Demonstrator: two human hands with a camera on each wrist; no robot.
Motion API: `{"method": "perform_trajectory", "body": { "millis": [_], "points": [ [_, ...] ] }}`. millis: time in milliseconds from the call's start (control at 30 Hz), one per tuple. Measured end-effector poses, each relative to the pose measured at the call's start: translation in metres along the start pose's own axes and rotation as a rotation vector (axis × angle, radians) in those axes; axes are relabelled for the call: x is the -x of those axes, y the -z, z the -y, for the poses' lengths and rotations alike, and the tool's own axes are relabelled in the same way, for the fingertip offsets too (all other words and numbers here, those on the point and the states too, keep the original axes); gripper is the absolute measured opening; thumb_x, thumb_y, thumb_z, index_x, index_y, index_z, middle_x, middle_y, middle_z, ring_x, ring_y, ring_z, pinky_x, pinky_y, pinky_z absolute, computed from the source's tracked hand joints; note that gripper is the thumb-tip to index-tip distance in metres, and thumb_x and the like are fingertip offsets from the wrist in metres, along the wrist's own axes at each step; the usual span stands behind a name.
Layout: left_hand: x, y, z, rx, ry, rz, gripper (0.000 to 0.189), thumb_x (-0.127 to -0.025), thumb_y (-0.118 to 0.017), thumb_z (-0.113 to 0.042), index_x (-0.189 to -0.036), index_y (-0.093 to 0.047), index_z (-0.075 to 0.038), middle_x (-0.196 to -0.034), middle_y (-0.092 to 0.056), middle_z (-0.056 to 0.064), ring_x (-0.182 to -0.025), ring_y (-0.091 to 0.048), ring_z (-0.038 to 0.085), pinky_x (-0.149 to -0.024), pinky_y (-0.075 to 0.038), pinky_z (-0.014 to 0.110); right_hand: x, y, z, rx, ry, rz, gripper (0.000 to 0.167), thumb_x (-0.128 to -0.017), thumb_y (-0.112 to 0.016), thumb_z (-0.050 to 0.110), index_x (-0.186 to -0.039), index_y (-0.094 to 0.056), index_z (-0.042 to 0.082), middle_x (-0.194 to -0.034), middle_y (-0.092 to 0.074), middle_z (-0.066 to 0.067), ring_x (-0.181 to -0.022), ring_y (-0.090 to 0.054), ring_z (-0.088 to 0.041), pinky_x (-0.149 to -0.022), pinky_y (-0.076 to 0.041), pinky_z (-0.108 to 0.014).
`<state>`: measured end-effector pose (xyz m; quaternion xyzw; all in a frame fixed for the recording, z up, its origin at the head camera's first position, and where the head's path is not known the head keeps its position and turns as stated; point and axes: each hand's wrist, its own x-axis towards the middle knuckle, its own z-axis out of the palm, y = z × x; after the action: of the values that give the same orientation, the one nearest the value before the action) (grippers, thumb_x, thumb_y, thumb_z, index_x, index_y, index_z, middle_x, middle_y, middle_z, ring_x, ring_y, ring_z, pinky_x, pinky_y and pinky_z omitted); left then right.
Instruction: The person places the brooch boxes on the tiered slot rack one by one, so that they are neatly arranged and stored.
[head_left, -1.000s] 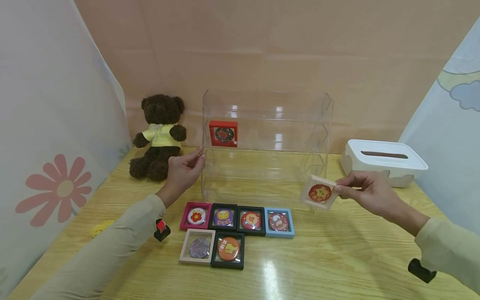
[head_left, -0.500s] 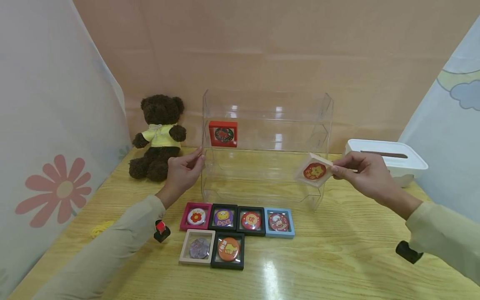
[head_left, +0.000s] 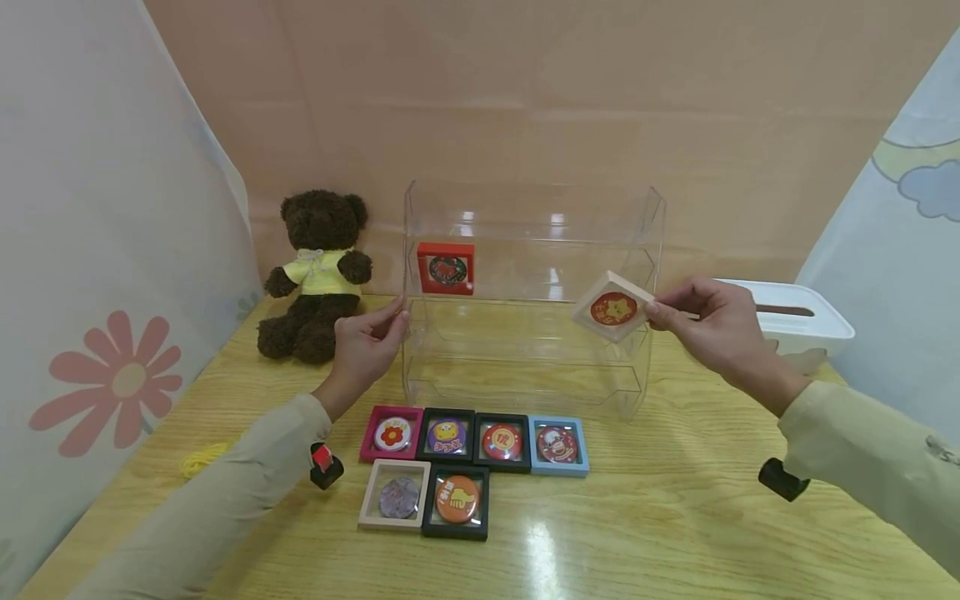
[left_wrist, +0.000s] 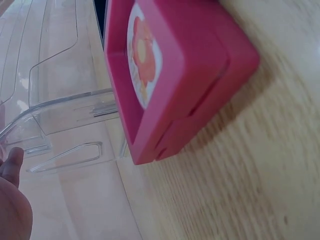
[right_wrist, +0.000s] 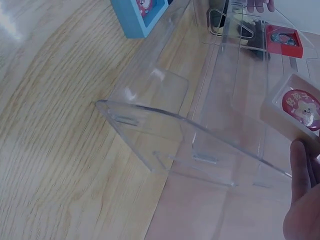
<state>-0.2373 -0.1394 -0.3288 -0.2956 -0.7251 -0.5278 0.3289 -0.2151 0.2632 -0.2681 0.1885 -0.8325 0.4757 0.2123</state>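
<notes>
My right hand (head_left: 720,329) pinches a corner of a pale pink display frame (head_left: 613,309), tilted like a diamond, with a red round badge and yellow star inside. It is held up in front of the right part of a clear acrylic display rack (head_left: 525,271). Thumb and fingers of my left hand (head_left: 367,346) pinch the rack's left side edge. Toward the left of one of the rack's upper tiers stands a red frame (head_left: 446,269) with a dark round badge. In the right wrist view the pale frame (right_wrist: 295,107) is partly cut off by the picture edge.
Before the rack lie several framed badges in two rows, among them a magenta frame (head_left: 391,433), a light blue frame (head_left: 558,446) and a black frame (head_left: 456,502). A brown teddy bear (head_left: 322,275) sits left; a white tissue box (head_left: 810,312) stands right, partly behind my hand.
My right hand has raised the pale pink frame and moved it left, from beside the rack's lower right to in front of its middle tiers, turning it. My left hand stays at the rack's edge.
</notes>
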Motion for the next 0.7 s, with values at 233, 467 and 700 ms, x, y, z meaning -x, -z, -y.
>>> {"method": "perform_trajectory", "body": {
  "millis": [233,467,700],
  "points": [
    [0.000,0.000,-0.002,0.004,0.021,-0.003,0.023,-0.086,-0.059,0.015,-0.108,-0.060,0.019,-0.090,-0.064,0.031,-0.070,-0.064,0.045,-0.057,-0.053,0.012,-0.009,-0.010,0.003,-0.051,-0.005,-0.026,0.012,-0.085,-0.069,-0.002,-0.089,-0.063,-0.012,-0.080,-0.070,0.001,-0.068,-0.068,-0.010,-0.063,-0.057,-0.025],
    [0.000,0.002,-0.004,-0.023,0.043,-0.002,0.023,-0.086,-0.060,0.013,-0.108,-0.061,0.018,-0.089,-0.065,0.028,-0.070,-0.066,0.040,-0.053,-0.051,0.011,-0.025,-0.021,0.012,-0.093,0.008,-0.029,0.013,-0.086,-0.067,-0.003,-0.091,-0.061,-0.014,-0.083,-0.069,-0.004,-0.071,-0.068,-0.011,-0.065,-0.057,-0.024],
    [0.000,0.001,-0.004,-0.008,0.066,0.009,0.023,-0.087,-0.059,0.012,-0.109,-0.061,0.018,-0.093,-0.064,0.030,-0.074,-0.066,0.042,-0.058,-0.054,0.013,-0.039,-0.033,0.021,-0.147,0.035,-0.052,0.009,-0.084,-0.069,-0.002,-0.086,-0.064,-0.010,-0.082,-0.069,-0.005,-0.073,-0.068,-0.012,-0.064,-0.058,-0.026]
  ]
}}
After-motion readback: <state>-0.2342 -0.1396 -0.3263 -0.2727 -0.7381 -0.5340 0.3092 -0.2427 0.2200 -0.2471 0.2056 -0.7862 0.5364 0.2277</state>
